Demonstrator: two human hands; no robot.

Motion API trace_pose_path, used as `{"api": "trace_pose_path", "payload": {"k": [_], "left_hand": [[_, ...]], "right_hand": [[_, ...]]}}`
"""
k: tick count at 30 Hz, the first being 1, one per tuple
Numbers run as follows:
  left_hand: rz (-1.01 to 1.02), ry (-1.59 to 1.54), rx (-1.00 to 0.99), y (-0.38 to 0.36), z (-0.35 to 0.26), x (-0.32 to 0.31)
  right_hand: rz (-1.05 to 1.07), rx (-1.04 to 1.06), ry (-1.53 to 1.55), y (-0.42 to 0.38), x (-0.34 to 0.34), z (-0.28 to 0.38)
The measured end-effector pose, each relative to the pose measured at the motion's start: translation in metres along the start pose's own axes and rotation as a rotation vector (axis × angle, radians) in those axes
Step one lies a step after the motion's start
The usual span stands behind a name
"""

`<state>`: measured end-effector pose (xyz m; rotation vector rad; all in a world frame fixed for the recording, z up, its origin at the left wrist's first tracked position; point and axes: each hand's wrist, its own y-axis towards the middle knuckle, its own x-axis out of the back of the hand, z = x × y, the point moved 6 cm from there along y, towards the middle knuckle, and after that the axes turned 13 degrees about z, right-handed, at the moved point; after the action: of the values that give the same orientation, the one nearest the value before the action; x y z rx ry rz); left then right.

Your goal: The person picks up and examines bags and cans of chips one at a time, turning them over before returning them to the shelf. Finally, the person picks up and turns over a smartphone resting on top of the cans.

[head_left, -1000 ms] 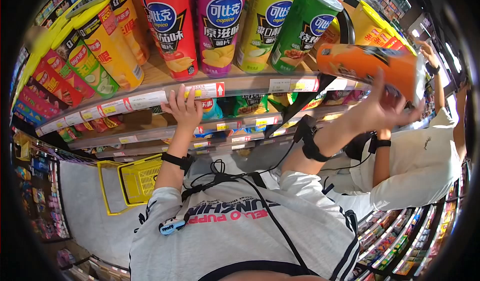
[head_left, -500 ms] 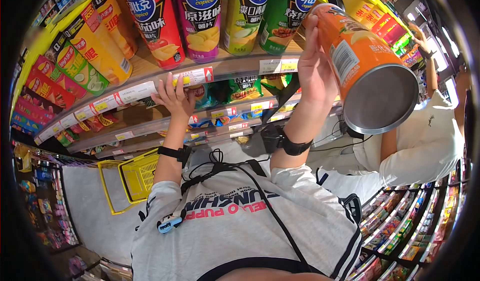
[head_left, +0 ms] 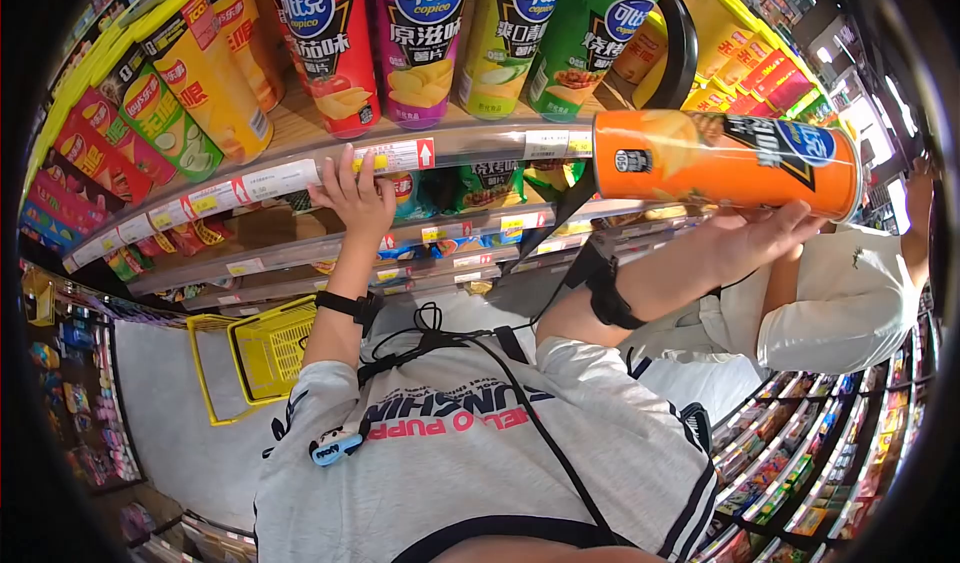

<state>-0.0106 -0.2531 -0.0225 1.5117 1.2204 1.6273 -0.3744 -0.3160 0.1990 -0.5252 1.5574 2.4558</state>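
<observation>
My right hand (head_left: 765, 231) is closed around the top end of an orange Copico potato chip can (head_left: 715, 163). The can is held almost level, its blue logo to the right and its base to the left. My left hand (head_left: 355, 198) rests with spread fingers on the shelf's price strip (head_left: 275, 182), holding nothing. On the shelf above it stand a red chip can (head_left: 325, 53), a purple chip can (head_left: 418, 48), a yellow-green chip can (head_left: 508, 43) and a green chip can (head_left: 592, 48).
Several Lay's chip cans (head_left: 205, 73) line the shelf at the left. Lower shelves hold bagged snacks (head_left: 490, 185). A yellow shopping basket (head_left: 270, 348) is on the floor at lower left. Another person in a white shirt (head_left: 840, 303) stands at the right, close to the can.
My right hand has moved right and turned the orange can from base-toward-me to nearly level, with its logo now showing. My left hand has stayed on the shelf edge.
</observation>
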Motion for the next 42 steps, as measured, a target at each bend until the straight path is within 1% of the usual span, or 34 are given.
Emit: {"api": "trace_pose_path", "payload": {"k": [1,3,6,7,9,11,12,13,15,20,27,31,33,34,35,37,38,39,42], "left_hand": [[-0.003,0.001,0.001,0.0,0.001,0.0],[-0.008,0.001,0.004,0.0,-0.001,0.0],[-0.008,0.007,0.002,-0.001,0.001,-0.002],[-0.006,0.006,-0.001,-0.002,0.002,-0.003],[-0.003,0.007,-0.007,-0.003,0.004,-0.004],[0.001,0.019,-0.014,-0.004,0.005,-0.006],[0.003,0.026,-0.017,-0.005,0.006,-0.006],[0.007,0.054,-0.033,-0.005,0.006,-0.007],[0.016,0.109,-0.064,-0.006,0.007,-0.007],[-0.011,0.093,-0.047,-0.005,0.007,-0.009],[-0.004,0.109,-0.059,-0.005,0.006,-0.007],[0.01,0.104,-0.055,-0.005,0.005,-0.007],[0.004,0.108,-0.054,-0.003,0.005,-0.006],[0.003,0.084,-0.044,-0.004,0.005,-0.006],[0.0,0.062,-0.033,-0.005,0.006,-0.008],[-0.002,0.042,-0.013,-0.006,0.006,-0.009],[0.001,0.043,-0.007,-0.006,0.005,-0.008],[0.004,0.045,-0.004,-0.006,0.005,-0.007],[0.024,0.071,-0.031,-0.005,0.003,-0.004]], "right_hand": [[-0.02,0.051,0.005,0.001,0.003,0.003],[0.004,0.005,-0.166,0.003,0.003,0.003],[0.001,0.01,-0.23,0.005,-0.033,0.001],[0.072,0.022,-0.291,0.011,-0.035,-0.011],[0.105,0.004,-0.262,0.017,-0.043,-0.035],[0.141,0.005,-0.166,0.024,-0.058,-0.053],[0.163,-0.017,-0.218,0.026,-0.056,-0.07],[0.199,0.0,-0.175,0.028,-0.062,-0.079],[0.197,-0.031,-0.16,0.026,-0.069,-0.09],[0.27,-0.082,-0.18,0.028,-0.066,-0.127],[0.291,-0.102,-0.239,0.026,-0.068,-0.137],[0.387,-0.093,-0.537,0.028,-0.069,-0.141],[0.409,-0.068,-0.717,0.029,-0.069,-0.143],[0.416,-0.012,-0.747,0.027,-0.073,-0.139],[0.352,0.047,-0.835,0.024,-0.073,-0.132],[0.217,0.167,-0.997,0.009,-0.088,-0.098],[0.225,0.221,-0.939,0.001,-0.098,-0.08],[0.223,0.35,-0.823,-0.008,-0.11,-0.064],[0.36,0.465,-0.729,-0.033,-0.156,-0.036]]}}
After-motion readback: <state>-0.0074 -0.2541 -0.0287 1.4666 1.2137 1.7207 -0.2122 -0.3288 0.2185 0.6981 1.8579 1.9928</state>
